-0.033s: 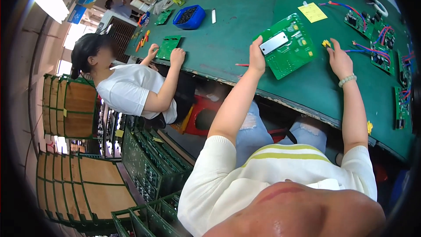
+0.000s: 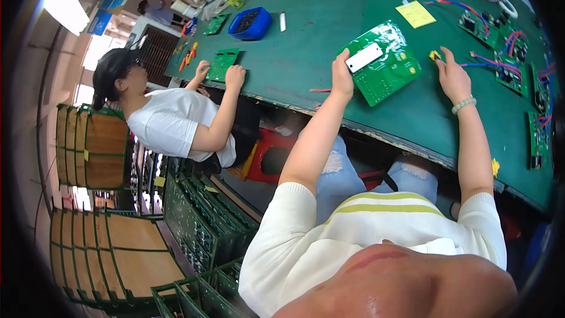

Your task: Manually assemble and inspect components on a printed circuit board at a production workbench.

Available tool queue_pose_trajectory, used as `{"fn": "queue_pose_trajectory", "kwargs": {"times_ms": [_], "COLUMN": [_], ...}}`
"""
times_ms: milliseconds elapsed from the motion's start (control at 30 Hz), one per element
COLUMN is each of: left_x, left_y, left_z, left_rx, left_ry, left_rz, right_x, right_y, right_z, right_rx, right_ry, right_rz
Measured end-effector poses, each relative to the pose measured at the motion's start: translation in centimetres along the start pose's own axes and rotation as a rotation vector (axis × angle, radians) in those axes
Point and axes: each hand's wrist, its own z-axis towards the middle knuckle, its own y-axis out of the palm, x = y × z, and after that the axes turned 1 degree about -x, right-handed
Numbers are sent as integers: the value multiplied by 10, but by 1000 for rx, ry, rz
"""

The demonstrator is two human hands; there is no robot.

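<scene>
My left hand [image 2: 342, 76] grips the left edge of a green circuit board [image 2: 389, 78], thumb on top, and holds it tilted over the table. A flat white rectangular piece [image 2: 365, 58] with a small hole near its end lies across the board's face, close to my thumb. Several yellow spots mark the board's right side. To the right of the board, apart from it, my right hand [image 2: 454, 79] pinches a small yellow part [image 2: 434, 55] between thumb and fingers; its exact kind is too small to make out.
Several boards with red and blue wires [image 2: 511, 73] lie at the right of the green table [image 2: 329, 35]. Farther off are a yellow note [image 2: 416, 15] and a blue bin [image 2: 255, 23] of dark parts. At left, a person [image 2: 176, 121] handles another board [image 2: 222, 65]; racks [image 2: 200, 218] stand below.
The board has tilted slightly, and a bright glare now shows on its upper part and the white piece. Both hands keep their grips.
</scene>
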Motion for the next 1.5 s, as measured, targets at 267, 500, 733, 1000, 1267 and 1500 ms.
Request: {"fn": "queue_pose_trajectory", "kwargs": {"times_ms": [267,500,733,1000,1267,1500], "left_x": [-38,-46,-31,-41,-37,-39], "left_y": [-14,-22,-15,-20,-17,-22], "left_z": [-10,-20,-8,-4,-5,-5], "left_rx": [128,-12,58,73,63,46], "left_ry": [142,315,93,240,200,163], "left_rz": [173,596,532,572,565,579], "right_x": [-30,-50,-46,-52,-59,-65], "right_y": [6,16,10,3,-4,-13], "right_z": [-10,-24,-29,-27,-27,-33], "right_rx": [3,-143,-224,-304,-350,-413], "right_ry": [-78,-248,-233,-224,-217,-192], "right_rz": [272,247,104,18,-56,-56]}}
